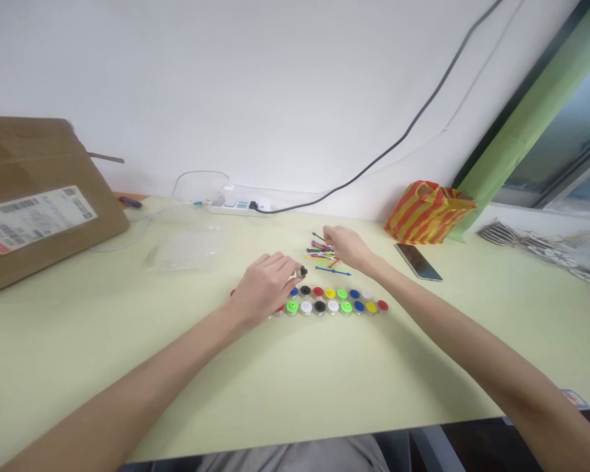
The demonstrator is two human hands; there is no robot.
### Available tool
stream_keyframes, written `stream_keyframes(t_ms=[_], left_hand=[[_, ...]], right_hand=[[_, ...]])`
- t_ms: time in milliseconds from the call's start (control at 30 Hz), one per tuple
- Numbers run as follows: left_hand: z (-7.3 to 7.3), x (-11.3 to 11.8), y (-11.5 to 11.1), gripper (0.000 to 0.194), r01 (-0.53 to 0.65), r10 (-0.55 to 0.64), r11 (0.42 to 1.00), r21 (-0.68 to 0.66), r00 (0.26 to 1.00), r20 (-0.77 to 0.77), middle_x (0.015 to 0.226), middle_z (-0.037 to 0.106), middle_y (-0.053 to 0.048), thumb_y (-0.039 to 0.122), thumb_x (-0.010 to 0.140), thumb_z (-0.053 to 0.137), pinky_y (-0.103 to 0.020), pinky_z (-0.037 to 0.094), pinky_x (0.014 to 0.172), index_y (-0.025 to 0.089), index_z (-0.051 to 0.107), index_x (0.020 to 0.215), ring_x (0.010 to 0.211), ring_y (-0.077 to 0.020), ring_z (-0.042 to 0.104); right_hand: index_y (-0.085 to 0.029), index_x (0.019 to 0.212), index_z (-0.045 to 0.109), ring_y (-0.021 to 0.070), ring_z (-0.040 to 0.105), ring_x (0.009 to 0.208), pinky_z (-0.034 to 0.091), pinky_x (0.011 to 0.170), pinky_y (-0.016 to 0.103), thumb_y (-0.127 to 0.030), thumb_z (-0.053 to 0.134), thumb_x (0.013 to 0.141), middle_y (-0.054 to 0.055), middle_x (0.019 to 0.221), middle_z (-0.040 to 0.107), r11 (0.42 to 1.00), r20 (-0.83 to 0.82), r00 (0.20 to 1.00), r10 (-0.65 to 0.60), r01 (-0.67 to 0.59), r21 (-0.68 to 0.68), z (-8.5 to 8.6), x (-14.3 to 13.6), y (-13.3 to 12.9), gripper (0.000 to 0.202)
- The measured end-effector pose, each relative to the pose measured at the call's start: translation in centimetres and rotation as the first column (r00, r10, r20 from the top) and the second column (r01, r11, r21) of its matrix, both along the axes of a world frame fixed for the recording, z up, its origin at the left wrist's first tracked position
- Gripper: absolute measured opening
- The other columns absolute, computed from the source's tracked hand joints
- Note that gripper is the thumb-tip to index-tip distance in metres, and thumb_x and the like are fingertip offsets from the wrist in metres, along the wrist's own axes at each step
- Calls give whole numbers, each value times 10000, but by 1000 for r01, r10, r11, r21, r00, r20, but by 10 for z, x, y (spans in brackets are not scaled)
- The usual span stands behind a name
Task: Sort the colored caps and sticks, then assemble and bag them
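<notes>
My left hand [268, 285] pinches a small round piece with a black top and a clear base [301, 271] between thumb and fingers, tilted on its side. Below it two rows of similar round pieces with coloured tops [333, 307] stand on the table, in red, blue, black, yellow, green and white. The left hand hides part of the rows. My right hand [345, 248] is closed over a pile of thin coloured arrow-shaped sticks [319, 252]; its fingertips are hidden. A blue double-ended arrow stick [333, 271] lies in front of the pile.
A cardboard box [44, 196] stands at left, beside a clear plastic bag [187, 249]. A power strip [238, 206] with a black cable lies against the wall. At right are a red-and-yellow striped bag [427, 213], a phone [419, 262] and wrapped items [545, 249].
</notes>
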State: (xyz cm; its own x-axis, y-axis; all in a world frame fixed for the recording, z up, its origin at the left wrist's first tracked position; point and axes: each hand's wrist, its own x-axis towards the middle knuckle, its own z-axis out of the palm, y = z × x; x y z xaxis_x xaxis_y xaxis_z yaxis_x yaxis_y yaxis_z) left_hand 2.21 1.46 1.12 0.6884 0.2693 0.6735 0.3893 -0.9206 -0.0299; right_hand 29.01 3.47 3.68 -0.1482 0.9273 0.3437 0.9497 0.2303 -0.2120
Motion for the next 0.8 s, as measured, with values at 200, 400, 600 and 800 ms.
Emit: stream_keyframes(t_ms=[200,400,600,800], left_hand=[[1,0,0,81,-7,7,1000,4,1000,12,919,718,-58,230,999,546,-339,466,747,174,605,1003,834,-206,651],[2,1,-3,89,5,-5,1000,23,1000,10,821,684,-32,247,997,553,-328,438,697,184,606,966,769,-200,624],[2,4,-8,164,68,-70,996,58,997,31,768,670,-23,262,1008,562,-318,413,650,188,584,864,707,-177,591],[5,9,-15,223,89,-90,995,47,996,24,692,644,-8,316,1006,575,-313,419,633,200,581,815,660,-166,579]], right_hand=[[-184,877,585,166,621,816,429,755,261,-110,520,910,49,897,719,996,-153,986,59,-47,80,8,-5,-21,103],[-187,1027,706,164,672,772,525,721,286,-158,681,866,32,875,739,964,-538,810,234,-124,234,-1,-38,-74,166],[-202,894,743,165,671,732,536,702,303,-141,724,878,32,838,747,906,-528,789,313,-81,416,-17,-57,-100,67],[-203,833,736,157,633,693,508,651,293,-168,687,926,28,766,690,874,-386,864,324,-118,471,-31,-53,-104,111]])
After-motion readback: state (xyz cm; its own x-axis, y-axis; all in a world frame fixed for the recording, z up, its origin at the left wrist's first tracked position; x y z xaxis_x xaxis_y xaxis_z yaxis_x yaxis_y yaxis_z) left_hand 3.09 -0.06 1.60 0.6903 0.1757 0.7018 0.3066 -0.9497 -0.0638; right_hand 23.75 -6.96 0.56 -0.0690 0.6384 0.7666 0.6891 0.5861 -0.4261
